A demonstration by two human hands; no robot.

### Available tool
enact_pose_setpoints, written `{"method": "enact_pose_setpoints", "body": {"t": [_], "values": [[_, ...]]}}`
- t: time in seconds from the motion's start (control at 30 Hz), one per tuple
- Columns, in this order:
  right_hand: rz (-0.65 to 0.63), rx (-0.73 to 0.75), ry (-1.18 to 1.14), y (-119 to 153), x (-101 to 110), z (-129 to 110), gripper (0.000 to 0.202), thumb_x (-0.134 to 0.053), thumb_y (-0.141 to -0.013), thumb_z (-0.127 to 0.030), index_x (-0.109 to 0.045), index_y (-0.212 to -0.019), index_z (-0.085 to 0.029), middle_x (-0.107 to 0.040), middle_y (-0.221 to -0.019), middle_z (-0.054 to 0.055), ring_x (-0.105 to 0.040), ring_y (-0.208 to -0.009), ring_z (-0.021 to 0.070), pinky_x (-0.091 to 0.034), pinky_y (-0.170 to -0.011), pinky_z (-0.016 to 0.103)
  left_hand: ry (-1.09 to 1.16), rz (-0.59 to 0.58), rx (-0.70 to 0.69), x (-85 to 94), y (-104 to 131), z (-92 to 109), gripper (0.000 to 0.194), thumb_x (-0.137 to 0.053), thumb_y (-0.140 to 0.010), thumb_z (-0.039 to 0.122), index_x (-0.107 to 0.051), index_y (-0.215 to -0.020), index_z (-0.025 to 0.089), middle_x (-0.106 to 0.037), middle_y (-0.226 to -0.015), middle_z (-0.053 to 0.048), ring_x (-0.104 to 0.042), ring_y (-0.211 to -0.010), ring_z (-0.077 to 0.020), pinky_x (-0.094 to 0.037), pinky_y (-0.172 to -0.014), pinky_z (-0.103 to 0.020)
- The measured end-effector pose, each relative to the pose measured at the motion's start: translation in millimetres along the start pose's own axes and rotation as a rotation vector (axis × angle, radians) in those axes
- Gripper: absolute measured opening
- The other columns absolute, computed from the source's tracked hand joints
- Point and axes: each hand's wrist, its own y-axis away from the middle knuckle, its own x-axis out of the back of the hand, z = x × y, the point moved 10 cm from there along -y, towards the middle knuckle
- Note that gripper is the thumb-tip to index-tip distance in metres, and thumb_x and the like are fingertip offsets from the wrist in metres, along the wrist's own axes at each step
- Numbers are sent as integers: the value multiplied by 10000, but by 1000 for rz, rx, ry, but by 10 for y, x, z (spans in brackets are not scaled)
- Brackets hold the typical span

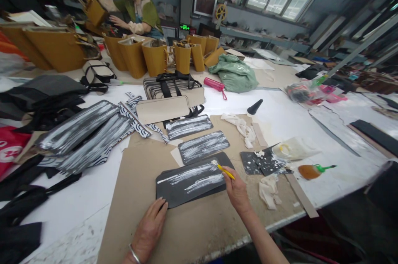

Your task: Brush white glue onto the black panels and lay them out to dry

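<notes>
My right hand (pixel 236 189) is closed round a yellow-handled brush (pixel 226 171), whose white-coated tip touches the upper right part of a dark panel (pixel 180 192). White streaks run along that panel, which lies on another dark piece. At the panel's lower left corner rests my left hand (pixel 151 221), fingers lying flat with the fingertips on the edge. Two smaller dark panels, one (pixel 203 146) just behind and another (pixel 189 126) farther back, carry white smears. Right of my right hand are dark pieces spattered with white (pixel 256 163) beside a translucent container (pixel 292 149).
Brown board (pixel 121 197) covers the near table. Larger streaked panels (pixel 81 127) lie left. An orange bottle with a green nozzle (pixel 309 171) and crumpled cloth (pixel 269 191) lie right. Mustard bags (pixel 155 57) stand behind; a person (pixel 139 11) handles one at the back left.
</notes>
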Motion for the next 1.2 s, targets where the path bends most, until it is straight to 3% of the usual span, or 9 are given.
{"method": "enact_pose_setpoints", "body": {"t": [0.17, 0.33, 0.47, 0.6, 0.7, 0.9, 1.2], "values": [[15, -2, 42, 94, 140, 16, 252, -421, -872, -297, -582, -1008, -159, -656, -963, 103, -617, -914, 196, -514, -794, 347, 2, 10, 3, -15, 11, -4, 286, -326, -880, 145, -589, -991, 156, -620, -975, -85, -583, -933, -187, -553, -766, -298], [-17, 11, -9, 282, 13, -237, 235, -422, -873, -270, -585, -1016, -181, -658, -960, 83, -618, -905, 180, -512, -799, 332, 15, 9, 2, 1, -16, -3, 279, -341, -866, 116, -584, -998, 147, -611, -973, -94, -572, -941, -195, -549, -779, -315], [2, -61, -49, 393, -48, -431, 241, -424, -874, -285, -602, -1002, -185, -659, -968, 87, -619, -908, 182, -513, -788, 315, 38, -6, -15, -16, -69, 16, 293, -350, -845, 74, -585, -1004, 145, -608, -978, -96, -561, -957, -198, -546, -789, -325], [74, -111, -7, 312, 12, -348, 282, -414, -872, -330, -605, -1007, -173, -659, -959, 102, -621, -899, 203, -513, -776, 344, 70, -31, 8, -84, -84, -21, 314, -364, -816, 40, -597, -992, 156, -610, -979, -96, -562, -964, -204, -550, -789, -350], [101, -62, 27, 165, -1, -230, 297, -416, -867, -346, -601, -1006, -160, -657, -951, 109, -620, -891, 207, -512, -785, 366, 85, -40, 11, -98, -83, -40, 298, -370, -818, 52, -603, -976, 151, -612, -970, -94, -569, -952, -203, -553, -788, -348], [30, 154, 76, 120, -364, -298, 267, -405, -865, -243, -597, -1041, -182, -651, -973, 101, -607, -921, 198, -504, -831, 395, 139, -78, 19, -79, -101, -62, 292, -374, -824, 80, -599, -999, 145, -606, -996, -101, -560, -969, -200, -547, -805, -344], [-73, 320, 30, 475, -843, -964, 434, -364, -822, -63, -514, -1194, -231, -626, -1050, 88, -578, -991, 183, -510, -840, 369, 172, -147, 31, -176, -45, -63, 325, -390, -800, 59, -569, -1057, 145, -598, -1042, -113, -546, -1013, -220, -522, -844, -397]]}}
